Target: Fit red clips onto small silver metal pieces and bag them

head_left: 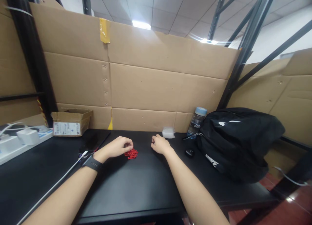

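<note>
A small tangled pile of red cord (132, 154) lies on the black table. Over its upper left edge is my left hand (120, 146), thumb and fingers curled together in a pinch on the cord; a dark watch (92, 163) is on that wrist. My right hand (160, 144) rests on the table to the right of the pile, apart from it. Its fingers are bent in and closed, and whatever they may hold is hidden. Just beyond this hand sits a small whitish translucent packet (168, 132).
A black bag (240, 143), a blue-capped bottle (196, 121) and a black mouse (189, 152) are at the right. On the left are an open cardboard box (70, 122), a power strip (26, 142) and a white cable (52, 187). A cardboard wall (168, 88) closes off the back.
</note>
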### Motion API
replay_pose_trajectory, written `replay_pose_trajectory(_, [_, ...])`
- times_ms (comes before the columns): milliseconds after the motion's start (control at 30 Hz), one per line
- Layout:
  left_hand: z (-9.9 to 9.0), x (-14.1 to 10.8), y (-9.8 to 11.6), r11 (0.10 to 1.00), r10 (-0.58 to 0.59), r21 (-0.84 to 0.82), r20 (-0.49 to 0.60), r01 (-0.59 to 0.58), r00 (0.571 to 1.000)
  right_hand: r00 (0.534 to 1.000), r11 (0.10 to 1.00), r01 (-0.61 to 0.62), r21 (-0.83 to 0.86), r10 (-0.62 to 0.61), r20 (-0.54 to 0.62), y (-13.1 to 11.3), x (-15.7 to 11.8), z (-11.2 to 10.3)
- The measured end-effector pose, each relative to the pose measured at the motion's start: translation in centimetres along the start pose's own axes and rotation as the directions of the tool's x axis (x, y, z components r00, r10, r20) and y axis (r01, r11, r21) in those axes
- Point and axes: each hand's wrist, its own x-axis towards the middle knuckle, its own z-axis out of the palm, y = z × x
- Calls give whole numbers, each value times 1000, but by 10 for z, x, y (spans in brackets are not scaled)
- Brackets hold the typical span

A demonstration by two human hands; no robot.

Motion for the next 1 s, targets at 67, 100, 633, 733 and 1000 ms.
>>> replay_pose_trajectory(67, [0,0,0,1000,-1,1,3,1,1000,1000,998,-1,59,0,6,4,1,1])
replay_pose_trajectory(100, [0,0,-1,1000,-2,1,4,2,1000,1000,995,5,101,-5,7,7,2,1])
replay_pose_trajectory(633, [-3,-1,-6,1000,-13,7,-7,13,1000,989,873,42,486,-105,103,45,5,-13])
replay_pose_trajectory(733, [-3,-1,-6,1000,-18,4,-6,18,1000,971,923,98,372,-171,169,46,1,-17])
replay_pose_trajectory(1000, [-3,-1,-5,999,-12,42,-8,12,1000,966,996,90,25,-93,243,37,1,-25])
